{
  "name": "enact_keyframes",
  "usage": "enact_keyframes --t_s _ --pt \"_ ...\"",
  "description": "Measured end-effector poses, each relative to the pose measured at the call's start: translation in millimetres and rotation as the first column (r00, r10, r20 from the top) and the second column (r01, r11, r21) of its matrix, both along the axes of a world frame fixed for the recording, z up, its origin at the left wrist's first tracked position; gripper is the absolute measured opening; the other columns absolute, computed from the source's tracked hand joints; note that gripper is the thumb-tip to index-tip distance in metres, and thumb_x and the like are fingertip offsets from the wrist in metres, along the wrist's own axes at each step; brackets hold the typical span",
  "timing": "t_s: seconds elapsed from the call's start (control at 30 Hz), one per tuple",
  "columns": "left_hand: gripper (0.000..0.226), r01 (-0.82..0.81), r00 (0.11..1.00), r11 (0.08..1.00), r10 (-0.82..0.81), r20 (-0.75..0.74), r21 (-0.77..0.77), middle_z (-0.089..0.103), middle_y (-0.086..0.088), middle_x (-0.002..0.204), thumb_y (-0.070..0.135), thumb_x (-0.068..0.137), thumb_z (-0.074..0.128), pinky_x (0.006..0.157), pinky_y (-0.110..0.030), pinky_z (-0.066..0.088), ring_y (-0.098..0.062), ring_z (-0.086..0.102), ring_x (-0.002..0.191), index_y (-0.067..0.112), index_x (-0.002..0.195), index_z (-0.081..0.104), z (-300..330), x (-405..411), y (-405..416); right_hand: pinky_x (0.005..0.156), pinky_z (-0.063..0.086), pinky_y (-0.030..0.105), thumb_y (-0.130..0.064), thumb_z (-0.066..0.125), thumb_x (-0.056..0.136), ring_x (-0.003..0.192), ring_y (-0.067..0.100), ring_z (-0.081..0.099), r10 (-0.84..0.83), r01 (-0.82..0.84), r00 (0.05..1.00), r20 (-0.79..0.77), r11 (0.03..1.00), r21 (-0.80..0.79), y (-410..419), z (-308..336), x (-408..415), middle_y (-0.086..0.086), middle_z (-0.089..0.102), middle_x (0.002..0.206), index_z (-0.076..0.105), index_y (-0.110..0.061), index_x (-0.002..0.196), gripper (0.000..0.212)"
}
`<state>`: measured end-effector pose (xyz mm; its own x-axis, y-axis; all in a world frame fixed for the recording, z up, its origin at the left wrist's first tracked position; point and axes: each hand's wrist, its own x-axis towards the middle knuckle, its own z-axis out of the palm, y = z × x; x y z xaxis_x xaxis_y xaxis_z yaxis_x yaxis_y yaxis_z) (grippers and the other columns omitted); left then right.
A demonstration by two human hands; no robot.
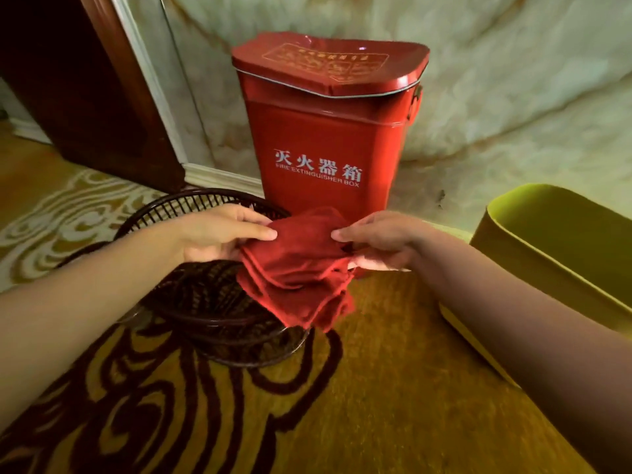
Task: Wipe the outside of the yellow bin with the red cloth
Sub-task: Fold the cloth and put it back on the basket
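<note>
One red cloth (301, 268), folded in layers, frayed lower edges hanging loose. Pinched at left edge by left hand (219, 234), at right edge by right hand (379, 241), fingers closed on fabric. One yellow bin (519, 254) at right, well apart. One dark wicker basket (212, 302) beneath. One red extinguisher box (325, 131) behind, against wall.

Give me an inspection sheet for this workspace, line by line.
Surface: patterned gold and dark red carpet.
Job's things: red cloth folded, held in the air; yellow bin at right, open, untouched.
Clutter: dark wicker basket under the cloth; red fire extinguisher box, lid shut.
Grippers: left hand and right hand both pinch the cloth.
Cables: nothing seen.
Surroundings: marble wall, dark wooden door.
</note>
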<state>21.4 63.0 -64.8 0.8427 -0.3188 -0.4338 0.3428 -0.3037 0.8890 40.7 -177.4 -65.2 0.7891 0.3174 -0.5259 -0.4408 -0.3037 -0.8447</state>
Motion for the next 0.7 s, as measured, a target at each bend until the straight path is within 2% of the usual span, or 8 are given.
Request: enact_keyframes --t_s 0.07,0.1,0.23,0.33,0.4,0.47,0.57,0.7 --pt "0.019 -0.043 0.999 0.998 0.044 -0.022 0.047 0.068 0.000 0.084 0.016 0.070 0.064 0.068 -0.021 0.052 -0.008 0.062 0.072 0.014 0.088 0.069 -11.7 8.9 15.4 0.032 0.045 0.017 -0.014 0.067 0.084 0.033 0.013 0.059 -0.005 0.003 0.999 -0.040 0.999 -0.048 19.3 -11.4 9.6 0.012 0.055 0.080 0.056 -0.004 0.094 0.018" --pt "0.018 -0.054 0.998 0.996 0.056 -0.032 0.065 0.068 0.000 0.085 0.014 0.073 0.063 0.067 -0.020 0.052 -0.008 0.062 0.073 0.013 0.091 0.068 -19.2 13.1 20.8 0.033 0.047 0.017 -0.015 0.067 0.084 0.034 0.016 0.060 -0.012 0.007 0.998 -0.056 0.997 -0.083 26.1 -18.4 14.1 0.012 0.055 0.079 0.055 -0.003 0.096 0.021" --pt "0.012 -0.132 0.988 0.990 0.135 -0.071 0.039 0.071 0.002 0.077 0.008 0.078 0.062 0.060 -0.020 0.055 -0.008 0.067 0.071 0.013 0.088 0.067 -56.6 27.6 28.6 0.031 0.046 0.018 -0.014 0.070 0.081 0.035 0.017 0.060 -0.068 0.052 0.994 -0.080 0.981 -0.186 37.5 -45.8 29.4 0.012 0.056 0.073 0.053 -0.005 0.080 0.020" --pt "0.014 -0.171 0.980 0.984 0.175 -0.097 0.049 0.071 0.002 0.080 0.009 0.077 0.064 0.056 -0.019 0.053 -0.006 0.067 0.069 0.014 0.090 0.067 -85.6 37.5 24.1 0.035 0.047 0.020 -0.017 0.072 0.080 0.056 0.017 0.055 -0.108 0.092 0.993 -0.056 0.967 -0.235 36.4 -65.3 35.8 0.008 0.054 0.076 0.054 -0.008 0.082 0.020" --pt "0.019 -0.217 0.970 0.972 0.225 -0.094 0.089 0.069 0.001 0.085 0.011 0.076 0.066 0.053 -0.019 0.051 -0.006 0.065 0.070 0.014 0.095 0.066 -101.5 42.0 19.9 0.040 0.048 0.021 -0.019 0.071 0.081 0.054 0.013 0.046 -0.127 0.113 0.991 -0.049 0.967 -0.229 35.6 -79.0 38.2 0.005 0.049 0.071 0.052 -0.012 0.075 0.021" --pt "0.025 -0.247 0.960 0.963 0.259 -0.105 0.112 0.069 0.001 0.089 0.014 0.074 0.069 0.051 -0.019 0.051 -0.007 0.066 0.076 0.016 0.098 0.066 -115.0 43.5 18.0 0.042 0.048 0.021 -0.023 0.070 0.081 0.053 0.013 0.045 -0.130 0.116 0.990 -0.059 0.974 -0.197 34.9 -92.1 39.5 0.003 0.049 0.072 0.049 -0.015 0.074 0.024" --pt "0.030 -0.211 0.964 0.975 0.219 -0.153 0.070 0.070 0.000 0.097 0.019 0.072 0.070 0.064 -0.025 0.052 -0.013 0.064 0.090 0.018 0.102 0.066 -135.0 42.5 17.2 0.044 0.048 0.020 -0.031 0.071 0.080 0.058 0.015 0.052 -0.105 0.094 0.991 -0.086 0.989 -0.118 29.6 -107.8 40.6 0.003 0.054 0.082 0.052 -0.017 0.078 0.023" --pt "0.035 -0.161 0.965 0.987 0.161 -0.205 0.017 0.071 -0.003 0.103 0.026 0.068 0.072 0.077 -0.031 0.054 -0.017 0.065 0.098 0.018 0.101 0.067 -149.8 42.8 14.9 0.048 0.052 0.021 -0.037 0.072 0.078 0.065 0.017 0.064 -0.020 0.012 0.988 -0.153 0.998 -0.056 19.3 -117.9 45.0 0.003 0.062 0.089 0.059 -0.017 0.082 0.024"
